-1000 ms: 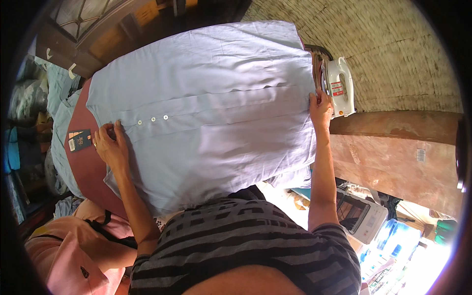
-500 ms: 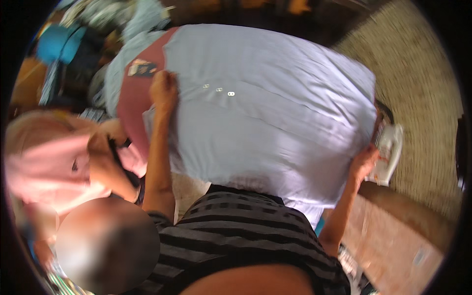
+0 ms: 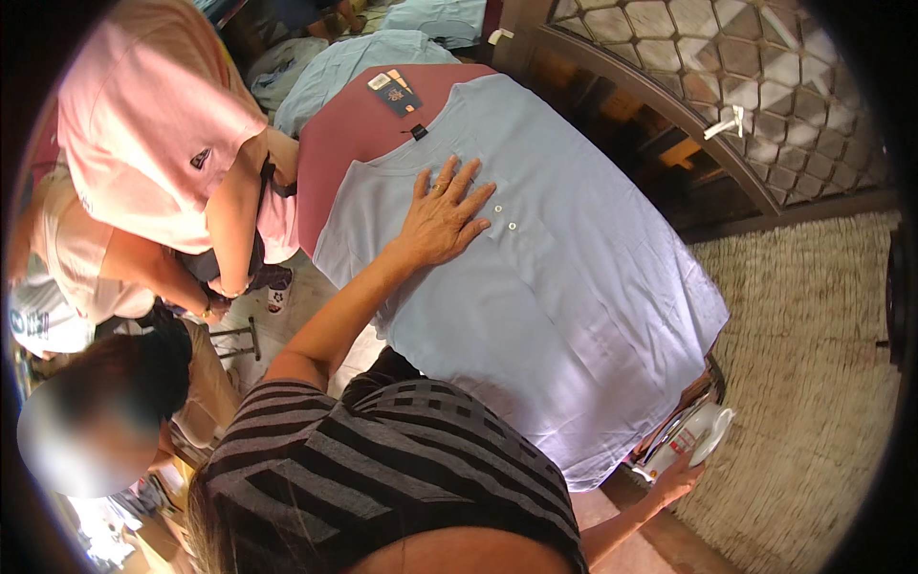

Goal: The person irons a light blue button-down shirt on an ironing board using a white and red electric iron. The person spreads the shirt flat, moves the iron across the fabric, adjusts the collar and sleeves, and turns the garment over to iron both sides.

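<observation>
A light blue shirt with small white buttons is spread over a padded board. My left hand lies flat on its upper part, beside the buttons, fingers spread; a ring shows on one finger. At the board's right end, a white clothes iron rests on a holder. My right hand closes round the near end of its handle. Past the shirt's neckline, the board's dark red cover shows, with a dark tag lying on it.
A person in a pink top stands close by the board's left end. Another person sits at the lower left, near a small metal stool. A metal lattice gate stands at the upper right, above a woven-patterned floor mat.
My right hand has left the shirt's edge and taken the iron's handle. My left hand has opened from its grip near the shirt's neckline and now presses flat on the cloth. The view has turned.
</observation>
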### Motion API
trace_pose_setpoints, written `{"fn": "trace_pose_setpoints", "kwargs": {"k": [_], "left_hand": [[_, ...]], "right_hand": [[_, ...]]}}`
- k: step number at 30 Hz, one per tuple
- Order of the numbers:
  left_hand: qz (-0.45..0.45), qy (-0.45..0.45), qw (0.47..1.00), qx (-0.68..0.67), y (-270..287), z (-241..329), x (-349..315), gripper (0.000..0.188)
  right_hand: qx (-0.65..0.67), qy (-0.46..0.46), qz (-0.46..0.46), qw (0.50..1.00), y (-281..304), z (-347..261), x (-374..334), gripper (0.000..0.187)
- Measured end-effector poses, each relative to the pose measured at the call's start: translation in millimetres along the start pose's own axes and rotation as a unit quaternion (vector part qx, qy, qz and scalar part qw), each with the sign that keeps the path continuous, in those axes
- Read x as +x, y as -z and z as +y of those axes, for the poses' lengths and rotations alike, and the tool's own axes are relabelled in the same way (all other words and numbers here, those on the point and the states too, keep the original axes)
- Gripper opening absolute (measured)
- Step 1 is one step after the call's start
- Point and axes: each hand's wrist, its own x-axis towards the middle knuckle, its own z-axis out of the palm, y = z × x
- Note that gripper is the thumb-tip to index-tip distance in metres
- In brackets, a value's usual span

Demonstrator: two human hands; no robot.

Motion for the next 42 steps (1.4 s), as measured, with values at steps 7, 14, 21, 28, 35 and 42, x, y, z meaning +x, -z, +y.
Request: {"fn": "trace_pose_setpoints", "kwargs": {"k": [7,14,21,28,35,42], "left_hand": [[-0.04,-0.018,0.996,-0.071,4.1,-1.0,-7.3,0.05],[0.137,0.11,0.941,-0.288,-2.7,-51.4,18.3,0.025],[0.123,0.171,0.954,-0.215,-13.7,-82.8,56.8,0.018],[0.063,0.204,0.956,-0.199,-8.1,-93.0,61.3,0.024],[0.084,0.155,0.956,-0.233,-2.5,-90.4,66.1,0.019],[0.107,0.195,0.932,-0.286,-5.2,-90.2,60.5,0.009]], "right_hand": [[0.307,-0.124,-0.191,0.924,16.2,-42.0,41.7,0.033],[0.347,-0.186,-0.217,0.893,17.8,-45.1,57.1,0.033],[-0.117,0.074,0.075,0.987,18.0,-101.7,60.9,0.052],[0.284,0.32,-0.267,0.863,-99.8,-425.9,-38.6,0.026],[0.233,0.421,-0.197,0.854,-177.6,-527.0,-64.3,0.019],[0.293,0.362,-0.305,0.83,-182.8,-526.4,-54.6,0.01]]}}
